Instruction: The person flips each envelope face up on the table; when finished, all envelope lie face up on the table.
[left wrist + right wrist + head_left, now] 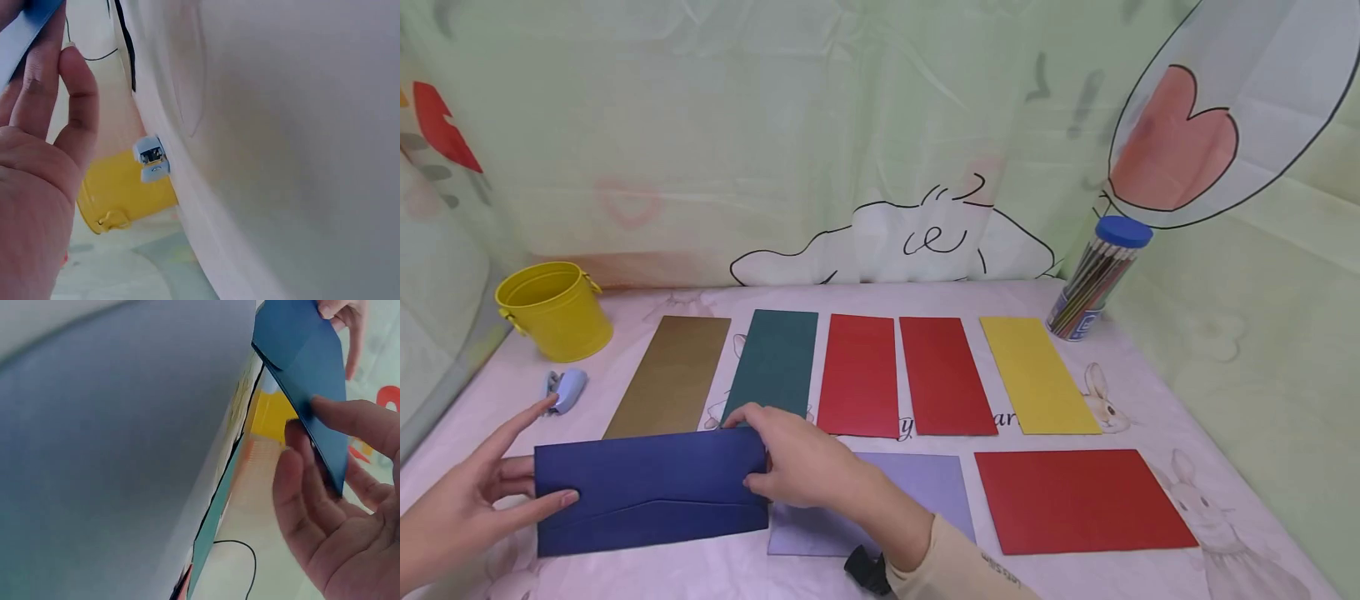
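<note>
Both hands hold a dark blue paper envelope above the near left part of the table, its flap edge running along the lower part. My left hand pinches the left end, thumb on the front and fingers behind. At the other end my right hand grips the right edge between thumb and fingers. In the right wrist view the envelope stands tilted off the table, with the right hand at its near end. Under the right forearm lies a lavender envelope, partly hidden.
Behind lie a brown envelope, a green one, two upright red ones and a yellow one. Another red envelope lies at right. A blue stapler, yellow bucket and pencil tub stand around them.
</note>
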`<state>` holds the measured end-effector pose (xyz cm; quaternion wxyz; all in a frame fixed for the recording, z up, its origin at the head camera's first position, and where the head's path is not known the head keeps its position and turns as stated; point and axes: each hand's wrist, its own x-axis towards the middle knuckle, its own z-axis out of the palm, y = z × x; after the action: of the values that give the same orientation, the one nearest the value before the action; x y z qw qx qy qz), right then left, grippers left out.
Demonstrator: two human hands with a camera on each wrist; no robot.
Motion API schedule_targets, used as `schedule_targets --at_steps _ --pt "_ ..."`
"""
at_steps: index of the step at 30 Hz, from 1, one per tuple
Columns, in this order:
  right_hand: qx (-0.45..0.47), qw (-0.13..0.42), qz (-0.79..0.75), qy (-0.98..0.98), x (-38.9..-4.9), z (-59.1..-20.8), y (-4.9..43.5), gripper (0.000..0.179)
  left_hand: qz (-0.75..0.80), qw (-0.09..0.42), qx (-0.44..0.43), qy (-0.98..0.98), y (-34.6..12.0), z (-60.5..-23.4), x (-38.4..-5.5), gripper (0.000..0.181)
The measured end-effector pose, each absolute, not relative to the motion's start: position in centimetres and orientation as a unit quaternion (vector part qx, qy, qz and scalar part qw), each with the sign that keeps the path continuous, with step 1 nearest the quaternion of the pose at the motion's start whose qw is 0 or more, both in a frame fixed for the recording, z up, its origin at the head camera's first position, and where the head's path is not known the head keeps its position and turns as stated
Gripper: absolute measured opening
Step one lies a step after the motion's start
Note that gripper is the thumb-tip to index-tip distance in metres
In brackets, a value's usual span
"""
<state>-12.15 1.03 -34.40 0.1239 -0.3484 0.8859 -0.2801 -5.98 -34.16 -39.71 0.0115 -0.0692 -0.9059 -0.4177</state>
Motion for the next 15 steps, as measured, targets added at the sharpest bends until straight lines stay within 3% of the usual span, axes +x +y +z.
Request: schedule_targets --at_steps 8,15 --pt "-0.339 0.126 -0.225 0.905 -12.16 -34.98 1.11 0.058 -0.370 -0.085 -0.022 -0.925 -34.08 -39.68 -6.33 0.075" --pt "-0.336 0.133 -0.148 0.921 -11.80 -35.36 0.82 0.064 -0.356 -0.127 -0.066 -0.924 -34.28 -39.85 -6.38 0.081"
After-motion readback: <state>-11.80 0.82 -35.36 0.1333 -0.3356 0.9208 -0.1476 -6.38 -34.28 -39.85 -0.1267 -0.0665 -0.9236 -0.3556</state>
